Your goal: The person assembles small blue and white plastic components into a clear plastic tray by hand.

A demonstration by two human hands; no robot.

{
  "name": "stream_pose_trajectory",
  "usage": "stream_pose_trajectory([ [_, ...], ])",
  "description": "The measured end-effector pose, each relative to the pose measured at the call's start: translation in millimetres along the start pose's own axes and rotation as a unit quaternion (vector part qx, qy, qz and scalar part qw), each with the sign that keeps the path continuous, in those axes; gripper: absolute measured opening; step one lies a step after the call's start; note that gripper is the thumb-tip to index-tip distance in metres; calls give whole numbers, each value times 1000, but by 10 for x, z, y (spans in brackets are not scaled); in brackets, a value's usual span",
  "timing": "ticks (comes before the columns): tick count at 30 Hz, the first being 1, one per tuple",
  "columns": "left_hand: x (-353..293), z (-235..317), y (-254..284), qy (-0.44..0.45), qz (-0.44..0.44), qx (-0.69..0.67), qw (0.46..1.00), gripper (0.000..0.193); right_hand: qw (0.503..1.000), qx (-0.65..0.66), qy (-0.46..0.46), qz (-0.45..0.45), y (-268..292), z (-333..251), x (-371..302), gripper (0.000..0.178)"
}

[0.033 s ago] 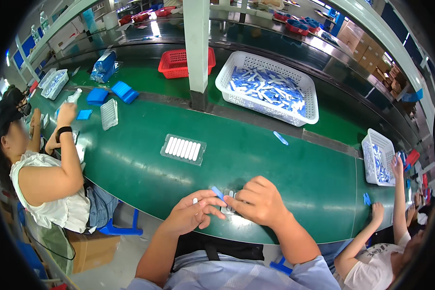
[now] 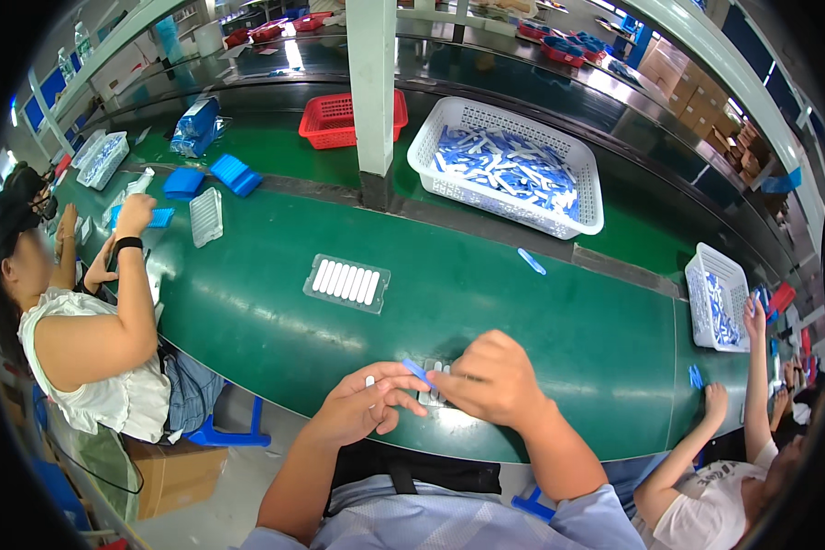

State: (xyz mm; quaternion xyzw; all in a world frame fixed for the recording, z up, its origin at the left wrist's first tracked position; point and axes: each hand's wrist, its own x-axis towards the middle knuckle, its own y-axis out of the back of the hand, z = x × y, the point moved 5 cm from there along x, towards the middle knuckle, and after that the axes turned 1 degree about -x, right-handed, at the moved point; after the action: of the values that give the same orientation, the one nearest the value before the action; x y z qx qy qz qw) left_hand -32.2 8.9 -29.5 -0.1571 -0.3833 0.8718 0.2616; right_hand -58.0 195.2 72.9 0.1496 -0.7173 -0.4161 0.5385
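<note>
My left hand [image 2: 367, 403] is over the near edge of the green table, its fingers closed on a slim blue plastic strip [image 2: 416, 370]. A small white piece [image 2: 370, 380] also shows between its fingers. From the right, my right hand [image 2: 495, 380] pinches at the strip's lower end; its fingertips are partly blurred. Below both hands lies a clear plastic tray [image 2: 436, 396] with pale pieces, mostly hidden. Farther off, another clear tray [image 2: 385, 294] holds a row of several white oblong pieces [image 2: 346, 280].
A white basket [image 2: 419, 151] of blue and white strips stands behind a white post [image 2: 373, 92], near a red basket [image 2: 316, 119]. One loose blue strip [image 2: 532, 261] lies on the table [image 2: 559, 348]. Co-workers sit left and right, with another white basket [image 2: 697, 312] at right.
My right hand has shifted slightly, its fingers blurred, while my left hand stays in place. At the left, the co-worker's raised hand has moved a little over a blue tray.
</note>
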Motion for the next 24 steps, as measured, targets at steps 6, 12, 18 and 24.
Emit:
stream_pose_trajectory([
  [6,-48,23,48,-49,55,-30,997,39,917,262,-297,-50,141,554,-181,4],
  [12,-26,8,28,-19,-16,-65,998,41,894,169,-369,-191,-246,509,-332,16],
  [18,-74,14,-20,-4,-23,-55,998,69,900,154,-342,-223,-190,413,-253,45],
  [24,-11,4,-457,-82,70,413,904,92,883,353,-300,-72,-174,270,-132,26],
])
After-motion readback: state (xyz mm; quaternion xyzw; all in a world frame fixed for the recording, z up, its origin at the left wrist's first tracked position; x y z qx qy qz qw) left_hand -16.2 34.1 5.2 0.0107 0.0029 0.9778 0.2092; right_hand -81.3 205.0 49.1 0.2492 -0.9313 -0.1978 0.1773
